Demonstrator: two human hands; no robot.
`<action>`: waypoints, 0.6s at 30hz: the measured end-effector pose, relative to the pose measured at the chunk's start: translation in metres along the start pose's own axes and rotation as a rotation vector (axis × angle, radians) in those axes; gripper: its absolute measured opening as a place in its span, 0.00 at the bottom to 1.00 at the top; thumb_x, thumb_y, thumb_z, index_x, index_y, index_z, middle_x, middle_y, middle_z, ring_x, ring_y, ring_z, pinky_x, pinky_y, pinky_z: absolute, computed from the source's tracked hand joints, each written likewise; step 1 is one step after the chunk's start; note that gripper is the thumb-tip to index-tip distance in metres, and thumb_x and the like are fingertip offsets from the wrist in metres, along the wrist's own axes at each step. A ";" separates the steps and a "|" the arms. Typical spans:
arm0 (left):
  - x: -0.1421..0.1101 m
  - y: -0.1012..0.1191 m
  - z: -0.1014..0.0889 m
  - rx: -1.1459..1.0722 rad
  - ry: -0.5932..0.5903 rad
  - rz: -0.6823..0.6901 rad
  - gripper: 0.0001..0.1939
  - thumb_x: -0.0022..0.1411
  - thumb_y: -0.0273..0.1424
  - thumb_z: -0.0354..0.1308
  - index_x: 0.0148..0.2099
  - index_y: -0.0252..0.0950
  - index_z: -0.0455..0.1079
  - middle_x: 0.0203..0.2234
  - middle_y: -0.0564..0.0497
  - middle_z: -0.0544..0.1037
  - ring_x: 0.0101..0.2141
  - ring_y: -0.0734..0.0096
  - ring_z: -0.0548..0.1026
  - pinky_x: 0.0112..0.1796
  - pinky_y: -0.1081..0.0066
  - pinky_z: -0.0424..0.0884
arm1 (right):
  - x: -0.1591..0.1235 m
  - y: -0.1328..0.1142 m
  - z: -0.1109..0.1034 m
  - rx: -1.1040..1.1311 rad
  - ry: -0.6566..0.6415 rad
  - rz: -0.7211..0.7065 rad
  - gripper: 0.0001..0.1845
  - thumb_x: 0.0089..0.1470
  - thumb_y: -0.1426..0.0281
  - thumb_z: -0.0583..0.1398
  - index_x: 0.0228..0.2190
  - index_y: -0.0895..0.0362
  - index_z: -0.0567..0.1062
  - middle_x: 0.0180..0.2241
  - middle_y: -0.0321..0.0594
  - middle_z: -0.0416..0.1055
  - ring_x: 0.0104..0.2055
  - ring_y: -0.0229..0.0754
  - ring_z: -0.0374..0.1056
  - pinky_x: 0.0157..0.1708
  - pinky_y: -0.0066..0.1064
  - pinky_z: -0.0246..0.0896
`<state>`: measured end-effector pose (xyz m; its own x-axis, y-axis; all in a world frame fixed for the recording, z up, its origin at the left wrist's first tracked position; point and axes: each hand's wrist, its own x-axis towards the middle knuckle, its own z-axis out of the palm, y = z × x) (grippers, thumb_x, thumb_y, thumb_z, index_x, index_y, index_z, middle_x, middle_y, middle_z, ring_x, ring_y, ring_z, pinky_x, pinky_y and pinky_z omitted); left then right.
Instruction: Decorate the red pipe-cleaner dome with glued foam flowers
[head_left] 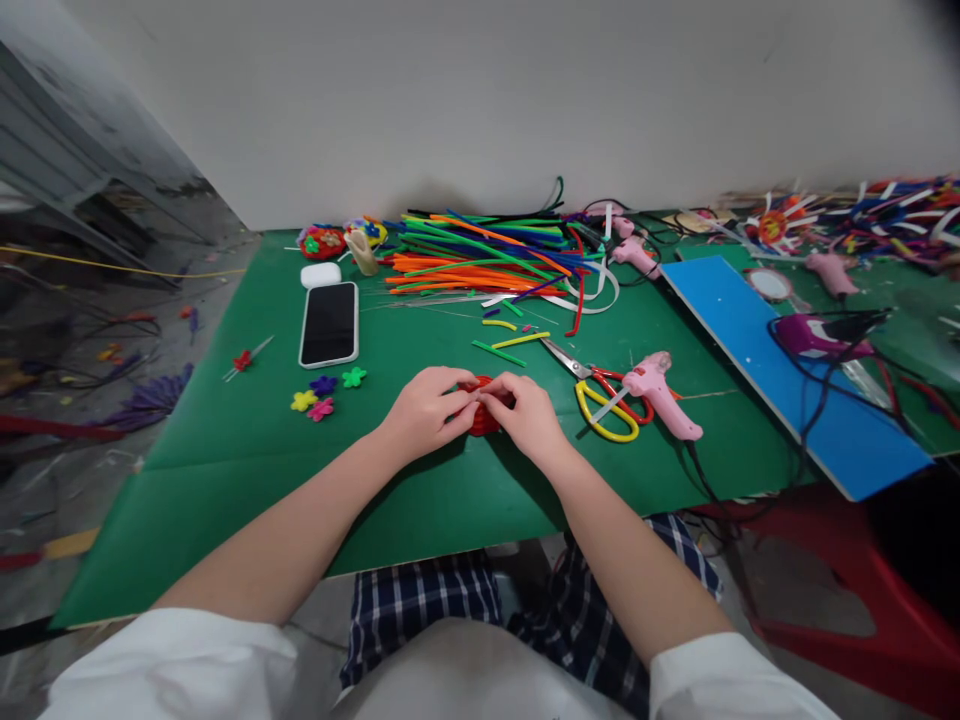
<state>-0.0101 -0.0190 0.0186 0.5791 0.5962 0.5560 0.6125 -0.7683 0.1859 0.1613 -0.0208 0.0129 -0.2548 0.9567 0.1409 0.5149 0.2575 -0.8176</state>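
Observation:
A small round red coil [484,422], seemingly wound from pipe cleaner, lies low over the green table between my two hands. My left hand [431,410] has its fingers closed on the coil's left side, while my right hand [525,415] pinches at its upper right. Both sets of fingertips meet at the middle and hide much of the coil. Whether a smaller piece sits between them I cannot tell. To the left lie small flowers in green [354,377], blue [323,385], yellow [304,400] and pink [321,409].
Scissors [607,400] and a pink glue gun [664,395] lie right of my hands. Pipe cleaners [480,255] are heaped at the back. A phone [330,323] and a white case [320,275] are at left. A blue board [780,370] crosses the right side, with a cable [810,410] over it.

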 end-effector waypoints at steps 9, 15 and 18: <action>-0.002 -0.003 -0.003 -0.004 -0.003 0.012 0.08 0.56 0.28 0.52 0.35 0.35 0.73 0.36 0.45 0.76 0.37 0.66 0.73 0.39 0.64 0.69 | -0.001 -0.002 -0.002 -0.063 0.009 -0.040 0.05 0.50 0.71 0.57 0.28 0.53 0.74 0.29 0.34 0.74 0.31 0.39 0.62 0.35 0.31 0.56; -0.005 -0.006 -0.004 -0.074 0.012 0.037 0.10 0.55 0.27 0.53 0.40 0.38 0.72 0.36 0.49 0.78 0.37 0.68 0.74 0.42 0.62 0.68 | -0.002 0.002 -0.003 -0.156 0.034 -0.126 0.06 0.51 0.69 0.58 0.30 0.52 0.76 0.28 0.36 0.73 0.31 0.40 0.62 0.36 0.32 0.56; -0.004 -0.006 -0.005 -0.091 0.002 0.024 0.10 0.55 0.28 0.53 0.40 0.39 0.72 0.36 0.51 0.79 0.36 0.70 0.75 0.44 0.61 0.67 | -0.002 0.003 -0.003 -0.165 0.040 -0.131 0.06 0.51 0.69 0.58 0.31 0.52 0.76 0.28 0.37 0.73 0.32 0.40 0.62 0.36 0.33 0.56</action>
<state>-0.0187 -0.0177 0.0196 0.5920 0.5771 0.5626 0.5469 -0.8004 0.2456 0.1658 -0.0219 0.0119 -0.2971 0.9173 0.2650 0.6077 0.3957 -0.6886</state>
